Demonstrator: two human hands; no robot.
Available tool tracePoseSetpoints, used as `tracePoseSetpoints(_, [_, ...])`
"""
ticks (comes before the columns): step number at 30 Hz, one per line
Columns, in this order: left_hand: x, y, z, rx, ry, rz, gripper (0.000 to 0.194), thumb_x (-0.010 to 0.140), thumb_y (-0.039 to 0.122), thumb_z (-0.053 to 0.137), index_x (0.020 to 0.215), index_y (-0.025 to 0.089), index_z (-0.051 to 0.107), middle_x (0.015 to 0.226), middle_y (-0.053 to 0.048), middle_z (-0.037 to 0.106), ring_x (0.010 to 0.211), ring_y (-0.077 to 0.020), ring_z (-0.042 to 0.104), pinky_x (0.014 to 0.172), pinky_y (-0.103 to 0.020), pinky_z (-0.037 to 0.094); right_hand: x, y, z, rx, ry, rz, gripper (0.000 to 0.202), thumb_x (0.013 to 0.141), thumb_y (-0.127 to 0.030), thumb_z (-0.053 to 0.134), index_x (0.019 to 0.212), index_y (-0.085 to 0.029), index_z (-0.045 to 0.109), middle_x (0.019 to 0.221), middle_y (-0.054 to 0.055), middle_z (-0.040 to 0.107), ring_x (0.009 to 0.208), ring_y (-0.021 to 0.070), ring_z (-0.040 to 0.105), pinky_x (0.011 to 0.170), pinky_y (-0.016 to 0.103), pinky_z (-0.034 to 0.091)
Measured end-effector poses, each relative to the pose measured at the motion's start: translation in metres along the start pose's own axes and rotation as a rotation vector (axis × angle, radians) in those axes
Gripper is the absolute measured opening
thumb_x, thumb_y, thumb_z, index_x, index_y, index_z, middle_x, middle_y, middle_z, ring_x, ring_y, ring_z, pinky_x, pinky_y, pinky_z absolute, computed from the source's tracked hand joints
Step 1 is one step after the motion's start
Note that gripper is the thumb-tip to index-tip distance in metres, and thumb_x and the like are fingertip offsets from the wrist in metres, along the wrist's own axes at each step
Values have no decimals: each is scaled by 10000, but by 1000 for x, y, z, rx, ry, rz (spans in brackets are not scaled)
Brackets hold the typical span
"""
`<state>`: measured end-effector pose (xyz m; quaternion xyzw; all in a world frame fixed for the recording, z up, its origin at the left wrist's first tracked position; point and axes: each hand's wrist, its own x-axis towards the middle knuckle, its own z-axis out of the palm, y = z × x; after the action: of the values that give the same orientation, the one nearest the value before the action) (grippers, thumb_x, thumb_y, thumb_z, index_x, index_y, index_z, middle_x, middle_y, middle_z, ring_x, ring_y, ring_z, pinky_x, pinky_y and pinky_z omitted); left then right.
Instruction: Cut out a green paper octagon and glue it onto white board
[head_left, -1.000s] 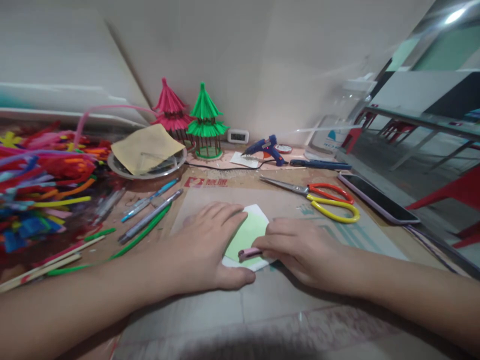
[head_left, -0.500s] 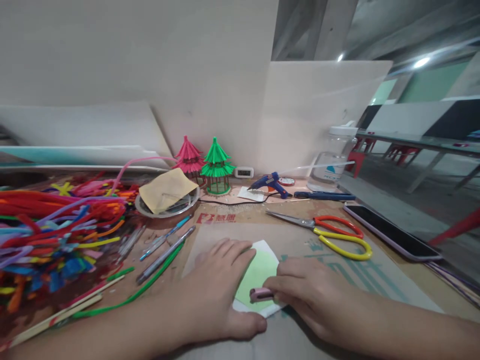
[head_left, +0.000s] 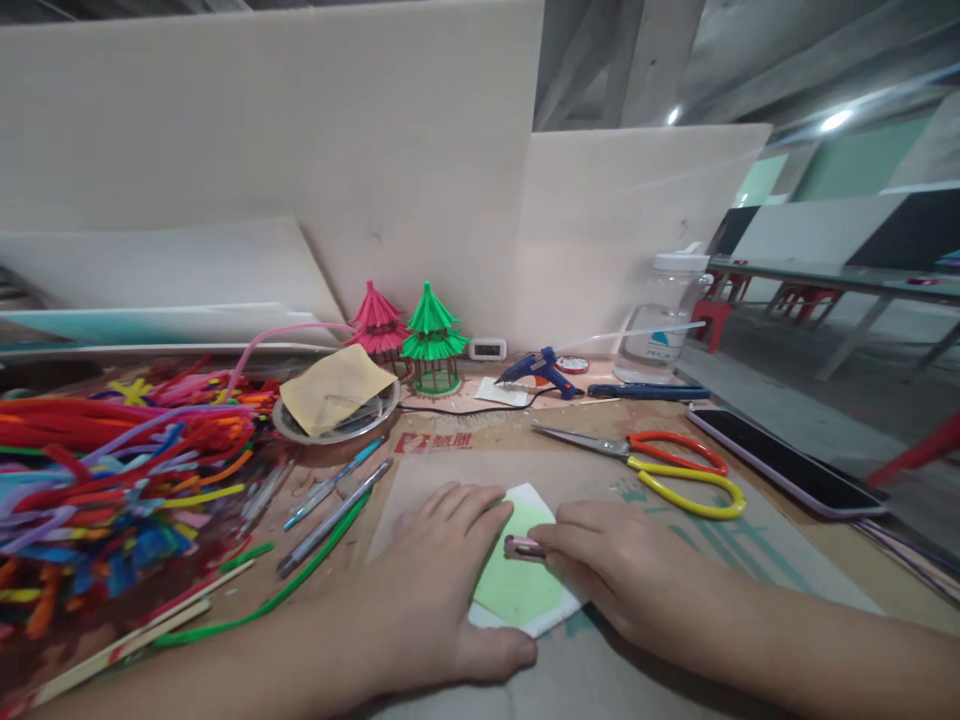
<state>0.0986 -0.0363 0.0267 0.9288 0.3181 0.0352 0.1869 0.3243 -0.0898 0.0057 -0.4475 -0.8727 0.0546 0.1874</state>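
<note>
Between my hands lies a light green hexagonal paper piece on top of a white sheet. My left hand is spread flat, palm down, its thumb and fingers around the left side of the sheet. My right hand is closed in a pinch on a small pink tool with a slotted end; the rest of the tool is hidden by my fingers, so its kind is unclear. The slotted end points left, over the upper part of the green paper.
Scissors, a phone, a glue gun and a water bottle stand or lie beyond my right hand. Pipe cleaners, pens and a dish are leftward. Two small pagodas stand behind.
My right hand has moved slightly up and away with the pink tool, from the lower part of the green paper to its upper part. The left hand stays put.
</note>
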Motion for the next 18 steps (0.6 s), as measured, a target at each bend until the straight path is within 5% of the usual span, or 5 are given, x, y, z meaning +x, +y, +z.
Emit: tracePoseSetpoints(18, [5,-9,8,90,43,77,956,728,614,751,1497,137,442,1525,-188,471,1393,-424,430,1158,-613,367,7,21,-1,-74,30,109,246,1000,-171,528,1101,-146,751,928,97,749,869,246,697,766,337,490])
